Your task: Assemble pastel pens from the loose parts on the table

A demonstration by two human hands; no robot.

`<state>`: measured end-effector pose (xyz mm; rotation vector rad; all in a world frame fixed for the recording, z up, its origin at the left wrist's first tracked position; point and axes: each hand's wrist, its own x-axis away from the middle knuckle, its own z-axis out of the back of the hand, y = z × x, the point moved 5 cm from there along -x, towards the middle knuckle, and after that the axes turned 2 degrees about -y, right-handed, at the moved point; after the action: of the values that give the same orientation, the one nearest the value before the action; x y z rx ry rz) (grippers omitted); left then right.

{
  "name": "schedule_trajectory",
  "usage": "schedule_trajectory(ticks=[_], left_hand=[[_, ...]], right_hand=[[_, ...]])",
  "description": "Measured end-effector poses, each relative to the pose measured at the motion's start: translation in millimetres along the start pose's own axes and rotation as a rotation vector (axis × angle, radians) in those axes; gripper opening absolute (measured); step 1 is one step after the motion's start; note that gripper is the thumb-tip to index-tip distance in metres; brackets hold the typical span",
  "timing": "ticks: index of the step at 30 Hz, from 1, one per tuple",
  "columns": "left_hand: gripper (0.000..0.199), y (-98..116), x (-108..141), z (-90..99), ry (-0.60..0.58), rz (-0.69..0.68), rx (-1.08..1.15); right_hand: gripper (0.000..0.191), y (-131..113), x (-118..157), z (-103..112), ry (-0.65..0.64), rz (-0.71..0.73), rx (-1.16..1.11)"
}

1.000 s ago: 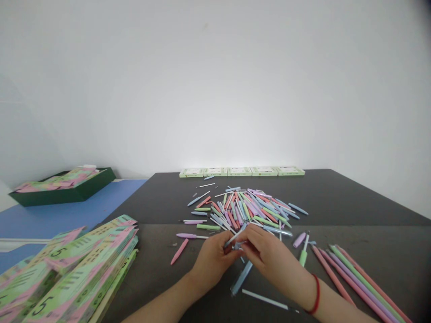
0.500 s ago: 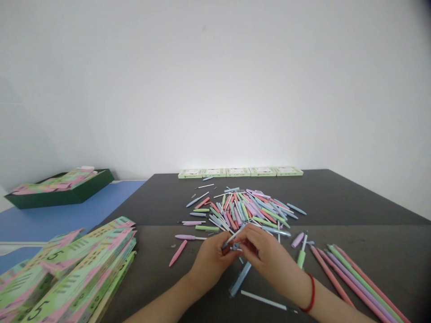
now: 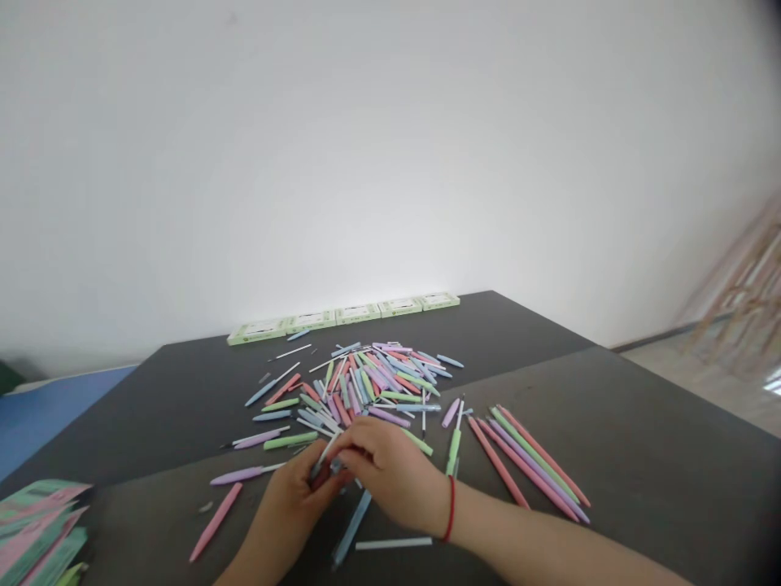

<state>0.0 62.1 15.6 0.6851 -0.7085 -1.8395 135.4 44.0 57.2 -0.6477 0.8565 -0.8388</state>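
Along the near left of the bench (image 3: 140,513), green-and-pink packs (image 3: 37,533) sit loosely fanned, so a stray elbow could set them sliding. A pink barrel (image 3: 215,522) lies just beside the left forearm (image 3: 259,557) and, being round, could roll if brushed. The left hand (image 3: 293,496) is closed round a pale slender piece (image 3: 324,456), held low in front of the heap of pen parts (image 3: 359,382), while the right hand (image 3: 394,468) pinches what looks to me like a small bluish piece (image 3: 336,465), mostly hidden by its fingers. Something that little could spring from a loose pinch and vanish into the heap just beyond. Beside the right wrist (image 3: 434,500), the white rod (image 3: 394,544) could be nudged away if that hand dropped. Farther right, the right forearm (image 3: 518,533) runs close to the near ends of the long pens (image 3: 534,472) and could sweep them out of line.

Counting again from the left: packs, I can't tell, as they overlap and run out of view; pink barrel lying apart, one; flat boxes (image 3: 357,313) in the row at the back, five; hands, two; blue tube (image 3: 352,529) below them, one; heap, too tangled to count; white rod, one; purple cap (image 3: 450,413), one; green barrel (image 3: 454,449) beside it, one; long pens, five, being three pinkish red, one purple and one green
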Motion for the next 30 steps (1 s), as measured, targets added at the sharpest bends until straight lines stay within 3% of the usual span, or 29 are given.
schedule_trajectory(ticks=[3, 5, 11, 18, 30], left_hand=[[0.02, 3.6, 0.6, 0.4, 0.021, 0.017, 0.02], [0.018, 4.0, 0.2, 0.1, 0.03, 0.013, 0.032], [0.022, -0.6, 0.6, -3.4, 0.04, 0.016, 0.069], [0.024, -1.2, 2.7, -6.9, 0.025, 0.012, 0.122], [0.011, -2.6, 3.9, -12.2, 0.014, -0.044, 0.109]], right_hand=[[0.02, 16.7, -0.5, -3.8, -0.031, -0.233, -0.208], [0.016, 23.3, 0.2, -7.5, -0.067, -0.311, -0.266], [0.01, 14.6, 0.6, 2.0, 0.023, -0.095, -0.005], [0.007, 12.8, 1.6, -1.6, -0.032, -0.133, -0.152], [0.017, 4.2, 5.3, -5.0, -0.046, 0.028, 0.009]])
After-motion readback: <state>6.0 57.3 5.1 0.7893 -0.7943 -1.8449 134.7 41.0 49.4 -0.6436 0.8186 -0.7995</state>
